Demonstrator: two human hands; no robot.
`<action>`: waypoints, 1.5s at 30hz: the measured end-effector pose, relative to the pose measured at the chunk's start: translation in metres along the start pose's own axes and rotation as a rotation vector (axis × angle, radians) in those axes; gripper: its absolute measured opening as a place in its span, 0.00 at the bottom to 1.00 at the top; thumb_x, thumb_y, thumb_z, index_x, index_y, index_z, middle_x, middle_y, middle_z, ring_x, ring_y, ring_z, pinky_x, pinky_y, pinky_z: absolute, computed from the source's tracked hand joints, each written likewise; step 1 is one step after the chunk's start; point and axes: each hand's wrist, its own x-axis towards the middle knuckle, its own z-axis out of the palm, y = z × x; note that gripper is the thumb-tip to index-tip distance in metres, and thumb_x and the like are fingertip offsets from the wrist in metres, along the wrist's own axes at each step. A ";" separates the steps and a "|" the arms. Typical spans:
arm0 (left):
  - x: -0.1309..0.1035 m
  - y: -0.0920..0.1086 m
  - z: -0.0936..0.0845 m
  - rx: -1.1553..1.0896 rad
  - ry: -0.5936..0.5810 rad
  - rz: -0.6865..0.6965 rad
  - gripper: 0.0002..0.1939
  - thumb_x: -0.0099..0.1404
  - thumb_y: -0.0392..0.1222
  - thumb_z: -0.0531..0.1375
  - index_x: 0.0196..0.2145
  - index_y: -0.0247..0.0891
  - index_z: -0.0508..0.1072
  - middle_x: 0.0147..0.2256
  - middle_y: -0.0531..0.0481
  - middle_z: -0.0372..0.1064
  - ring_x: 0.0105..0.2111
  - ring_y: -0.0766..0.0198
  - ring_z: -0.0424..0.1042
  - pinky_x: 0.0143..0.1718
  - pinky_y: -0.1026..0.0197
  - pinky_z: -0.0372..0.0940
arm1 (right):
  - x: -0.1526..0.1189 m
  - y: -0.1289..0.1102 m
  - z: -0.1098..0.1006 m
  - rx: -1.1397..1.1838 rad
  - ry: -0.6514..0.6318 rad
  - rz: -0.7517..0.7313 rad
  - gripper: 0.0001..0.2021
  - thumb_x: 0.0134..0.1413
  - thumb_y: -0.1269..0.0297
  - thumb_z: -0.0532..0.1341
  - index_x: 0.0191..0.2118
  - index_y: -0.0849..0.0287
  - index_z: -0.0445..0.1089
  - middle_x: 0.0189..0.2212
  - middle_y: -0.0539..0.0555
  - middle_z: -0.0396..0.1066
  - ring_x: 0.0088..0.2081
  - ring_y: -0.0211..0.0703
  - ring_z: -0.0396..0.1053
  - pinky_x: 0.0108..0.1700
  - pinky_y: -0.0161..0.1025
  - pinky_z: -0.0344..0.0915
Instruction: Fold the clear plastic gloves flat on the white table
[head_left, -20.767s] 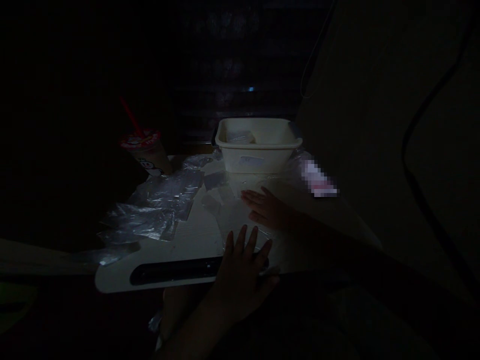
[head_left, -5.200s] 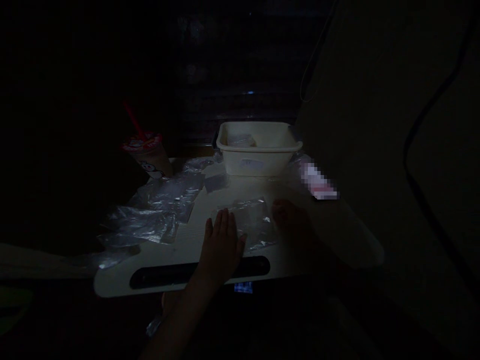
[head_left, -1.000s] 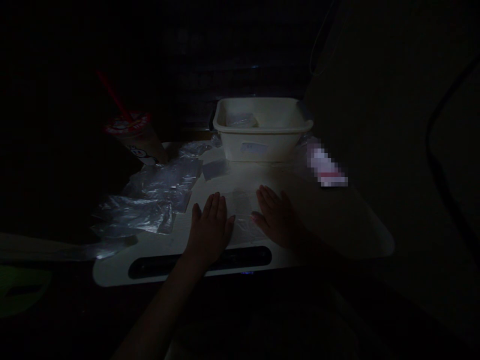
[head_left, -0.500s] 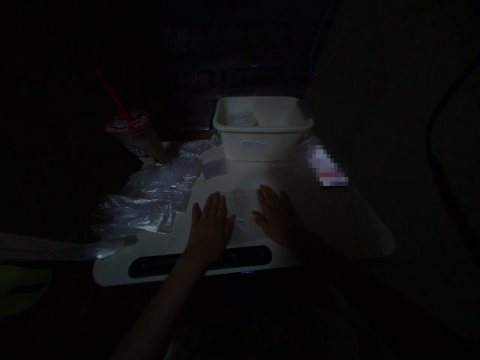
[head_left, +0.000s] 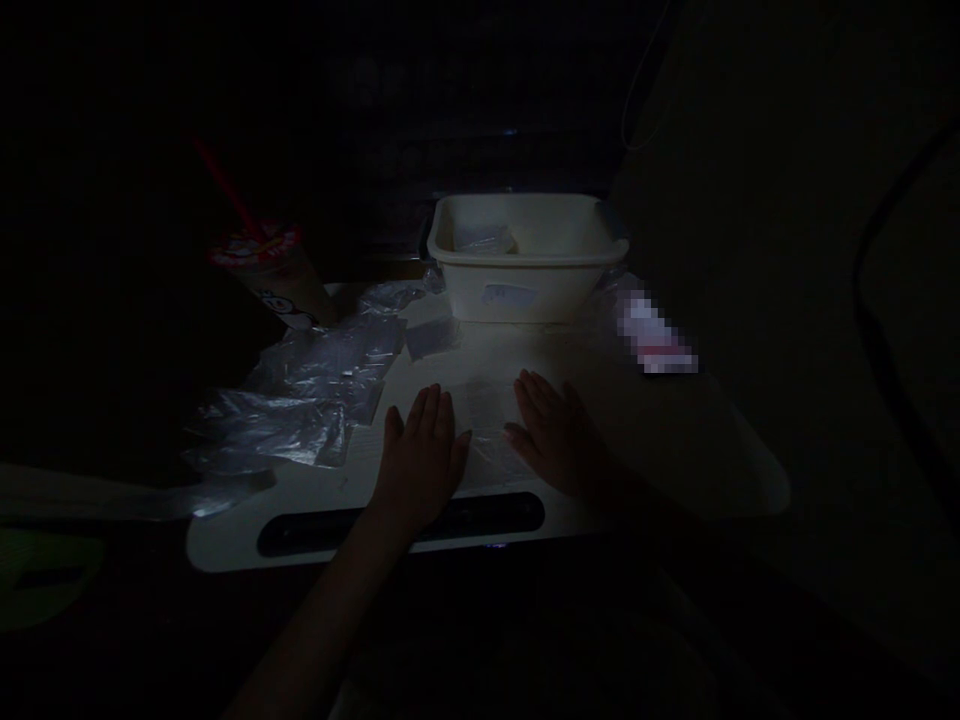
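As the head view shows: the left hand (head_left: 416, 460) and the right hand (head_left: 559, 440) lie palm down on the pale bench (head_left: 675, 450), side by side and a little apart, in dim light.
Left grip: wide, the palm flat, the fingers stretched out forward and close together, the thumb set off towards the other hand.
Right grip: wide as well, the palm flat, the fingers pointing forward and slightly inward, the thumb towards the left hand; the forearm behind it fades into the dark.
Film: a clear, creased film (head_left: 491, 455) lies flat on the bench between the hands, its outer edges too dark to trace under the palms.
Slot: a long dark slot (head_left: 322, 532) runs along the near edge, partly covered by the left wrist.
Tub: a cream tub (head_left: 525, 262) stands upright at the far edge, beyond the hands, with a pale label (head_left: 508, 296) on its front and a clear packet (head_left: 484, 240) inside, at the left.
Bags: shiny clear bags (head_left: 285, 425) lie heaped along the left side, overlapping one another.
Packet: a small grey packet (head_left: 433, 338) lies flat between the bags and the tub.
Cup: a cup (head_left: 289, 290) with a red straw (head_left: 229, 190) stands at the far left corner.
Right side: a pixelated item (head_left: 652, 335) lies near the tub; what it is cannot be told.
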 end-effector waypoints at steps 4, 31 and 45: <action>0.000 0.000 0.001 0.002 0.003 -0.004 0.26 0.63 0.45 0.37 0.53 0.25 0.49 0.55 0.36 0.45 0.55 0.53 0.43 0.50 0.44 0.44 | 0.000 0.000 -0.001 0.006 -0.011 0.008 0.27 0.54 0.54 0.40 0.53 0.69 0.50 0.55 0.63 0.48 0.56 0.49 0.44 0.53 0.52 0.42; 0.000 0.000 -0.001 0.003 -0.015 0.005 0.26 0.63 0.45 0.37 0.53 0.25 0.49 0.55 0.36 0.44 0.55 0.53 0.43 0.50 0.44 0.44 | 0.000 -0.001 -0.003 0.040 -0.031 0.005 0.27 0.54 0.55 0.42 0.53 0.71 0.50 0.55 0.64 0.48 0.56 0.50 0.43 0.52 0.53 0.43; 0.000 0.000 -0.001 -0.001 -0.008 0.007 0.26 0.62 0.45 0.38 0.54 0.25 0.49 0.55 0.36 0.44 0.56 0.53 0.42 0.51 0.44 0.43 | 0.000 0.000 -0.001 0.035 -0.024 0.010 0.27 0.54 0.55 0.42 0.53 0.70 0.50 0.55 0.64 0.47 0.56 0.50 0.43 0.52 0.53 0.42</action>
